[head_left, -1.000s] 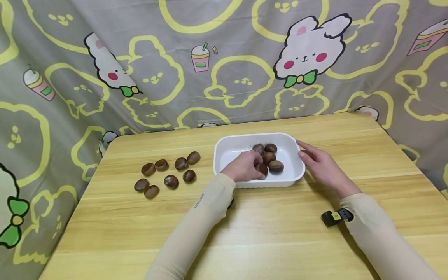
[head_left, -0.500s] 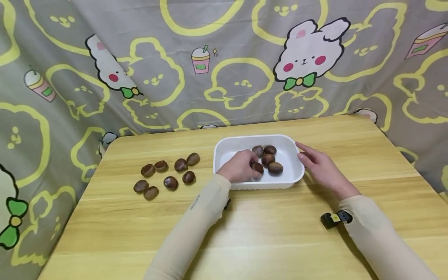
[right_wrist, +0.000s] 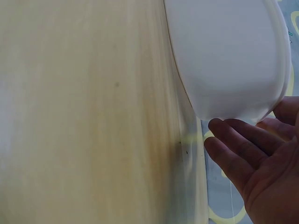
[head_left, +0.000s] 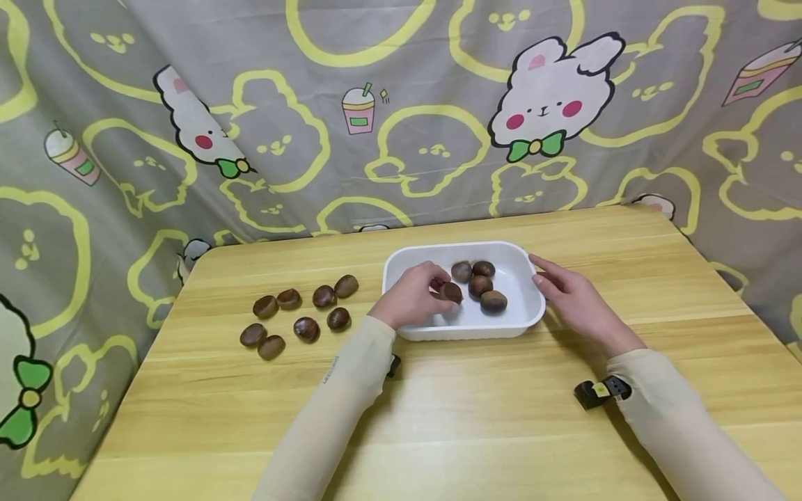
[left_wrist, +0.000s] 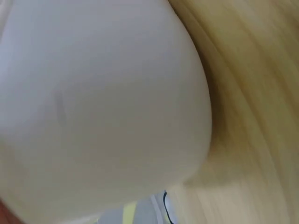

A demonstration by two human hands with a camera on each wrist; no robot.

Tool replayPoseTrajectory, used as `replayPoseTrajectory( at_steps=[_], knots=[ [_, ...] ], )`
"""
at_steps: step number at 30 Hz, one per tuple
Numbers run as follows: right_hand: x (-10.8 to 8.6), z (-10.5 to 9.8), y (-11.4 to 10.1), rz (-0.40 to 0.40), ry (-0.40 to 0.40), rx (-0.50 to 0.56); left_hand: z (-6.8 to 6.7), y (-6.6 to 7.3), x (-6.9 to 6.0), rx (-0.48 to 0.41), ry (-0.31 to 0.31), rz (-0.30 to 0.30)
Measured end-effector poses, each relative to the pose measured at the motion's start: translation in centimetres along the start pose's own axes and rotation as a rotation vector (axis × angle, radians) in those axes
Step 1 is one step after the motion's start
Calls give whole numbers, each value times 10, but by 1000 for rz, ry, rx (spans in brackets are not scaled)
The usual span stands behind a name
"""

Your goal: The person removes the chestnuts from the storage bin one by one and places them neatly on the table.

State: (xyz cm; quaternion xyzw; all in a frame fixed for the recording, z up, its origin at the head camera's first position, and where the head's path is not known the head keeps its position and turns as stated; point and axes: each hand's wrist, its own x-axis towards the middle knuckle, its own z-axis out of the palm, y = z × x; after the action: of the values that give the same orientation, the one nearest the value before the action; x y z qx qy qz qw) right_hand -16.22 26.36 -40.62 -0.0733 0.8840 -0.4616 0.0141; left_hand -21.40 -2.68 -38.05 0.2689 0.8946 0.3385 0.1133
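Inside the white plastic tray (head_left: pixel 410 334), my left hand (head_left: pixel 410 296) pinches a brown chestnut (head_left: pixel 450 293) between thumb and fingers, left of the other chestnuts there. Those others include a greyish one (head_left: pixel 461 271) at the back and a lighter brown one (head_left: pixel 493 301) nearer the front. My right hand (head_left: pixel 579 306) rests against the tray's right end. In the right wrist view its nearly straight fingers (right_wrist: pixel 233 161) touch the tray's outer wall (right_wrist: pixel 229 56). The tray's pale wall (left_wrist: pixel 107 112) fills most of the left wrist view, so the left fingertips are hidden there.
Several more chestnuts (head_left: pixel 307 329) lie loosely grouped on the wooden table (head_left: pixel 476 417), left of the tray. A grey patterned curtain (head_left: pixel 432 69) hangs behind the table and along its sides. A small black wrist device (head_left: pixel 592 394) sits at the right sleeve.
The left hand has moved left within the tray, carrying the pinched chestnut away from the others. The right hand stays at the tray's end, and the chestnuts on the table stay put.
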Motion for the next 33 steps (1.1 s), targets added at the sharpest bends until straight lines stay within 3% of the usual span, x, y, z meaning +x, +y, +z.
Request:
replayPoseTrajectory(
  at_steps=[9, 15, 19, 28, 33],
  knots=[
    [1, -2, -2, 7, 0, -2, -17, -5, -18, -174, 98, 14],
    [-2, -1, -2, 9, -7, -2, -21, -10, -30, -231, 130, -25],
    [-2, -1, -2, 15, -6, -1, -29, -10, -38, -255, 152, -17],
    [-1, -2, -3, 8, -10, -2, -62, -26, -60, -388, 184, 25],
    [-1, -2, -2, 6, -15, -2, -74, -30, -79, -359, 193, 7]
  ],
)
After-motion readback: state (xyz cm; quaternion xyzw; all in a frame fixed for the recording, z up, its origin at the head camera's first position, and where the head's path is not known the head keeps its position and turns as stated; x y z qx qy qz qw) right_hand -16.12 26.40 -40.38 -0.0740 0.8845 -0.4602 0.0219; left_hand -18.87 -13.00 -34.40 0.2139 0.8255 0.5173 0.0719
